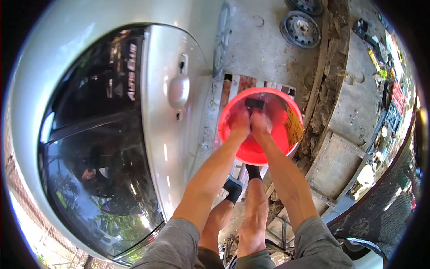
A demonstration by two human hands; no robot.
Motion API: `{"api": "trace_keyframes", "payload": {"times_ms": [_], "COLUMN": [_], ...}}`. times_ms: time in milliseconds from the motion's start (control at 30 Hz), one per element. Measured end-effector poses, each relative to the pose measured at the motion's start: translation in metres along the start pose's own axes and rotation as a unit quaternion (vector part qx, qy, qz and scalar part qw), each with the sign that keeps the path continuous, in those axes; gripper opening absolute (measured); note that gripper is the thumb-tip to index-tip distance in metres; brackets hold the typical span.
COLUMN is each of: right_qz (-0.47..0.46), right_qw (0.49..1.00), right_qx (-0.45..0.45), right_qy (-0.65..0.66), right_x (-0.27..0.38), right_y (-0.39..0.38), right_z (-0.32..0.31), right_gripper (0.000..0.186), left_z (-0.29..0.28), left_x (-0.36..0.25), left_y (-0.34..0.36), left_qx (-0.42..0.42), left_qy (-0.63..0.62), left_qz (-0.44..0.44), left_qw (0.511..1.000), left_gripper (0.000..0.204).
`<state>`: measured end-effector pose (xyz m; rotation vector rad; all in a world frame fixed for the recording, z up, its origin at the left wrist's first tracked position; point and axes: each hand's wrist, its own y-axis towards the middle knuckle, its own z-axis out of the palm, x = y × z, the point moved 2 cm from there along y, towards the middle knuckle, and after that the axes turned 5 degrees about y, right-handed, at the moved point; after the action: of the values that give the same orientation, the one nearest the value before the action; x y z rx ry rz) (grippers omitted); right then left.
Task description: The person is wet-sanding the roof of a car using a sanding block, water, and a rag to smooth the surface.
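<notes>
Both of my hands are down inside a round red plastic tub point(286, 140), side by side and smeared by motion. Just beyond my fingers is a dark rectangular piece point(254, 103); its kind does not show. My left hand point(239, 122) looks closed at its left end, and my right hand point(261, 122) looks closed at its right end. The fingertips are hard to make out. A yellow printed label point(293, 127) covers part of the tub's right wall.
A silver car with its door point(174, 134) stands close on my left. Under the tub is a slatted stand point(247, 83). Steel wheel rims point(301, 28) lie on the concrete ahead. A rough broken curb point(319, 119) runs along the right, with clutter beyond.
</notes>
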<state>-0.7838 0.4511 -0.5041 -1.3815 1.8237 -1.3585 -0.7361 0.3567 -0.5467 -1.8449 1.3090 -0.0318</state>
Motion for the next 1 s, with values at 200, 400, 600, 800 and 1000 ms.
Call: {"api": "trace_keyframes", "payload": {"times_ms": [200,400,600,800,1000], "right_qz": [-0.026,0.051,-0.125,-0.273,-0.411], "right_qw": [0.926,0.588,0.584,0.580,0.652], "right_qx": [-0.326,-0.088,-0.035,0.164,0.143], "right_qy": [0.190,0.803,0.801,0.750,0.620], "right_x": [-0.068,-0.098,-0.051,0.155,0.361], "right_y": [-0.064,-0.085,-0.192,-0.327,-0.434], "right_z": [-0.038,-0.047,-0.122,-0.115,-0.134], "right_gripper": [0.031,0.025,0.028,0.035,0.037], "left_z": [-0.063,-0.075,-0.293,-0.560,-0.631], "left_x": [-0.084,-0.115,-0.103,0.021,0.183], "left_y": [-0.079,-0.109,-0.211,-0.424,-0.454], "left_qx": [0.200,0.091,-0.093,-0.304,-0.555], "left_qy": [-0.274,-0.456,-0.516,-0.358,0.146], "left_qz": [0.021,0.074,0.265,0.192,-0.136], "left_qw": [0.940,0.882,0.809,0.862,0.807], "left_gripper": [0.040,0.047,0.055,0.049,0.059]}}
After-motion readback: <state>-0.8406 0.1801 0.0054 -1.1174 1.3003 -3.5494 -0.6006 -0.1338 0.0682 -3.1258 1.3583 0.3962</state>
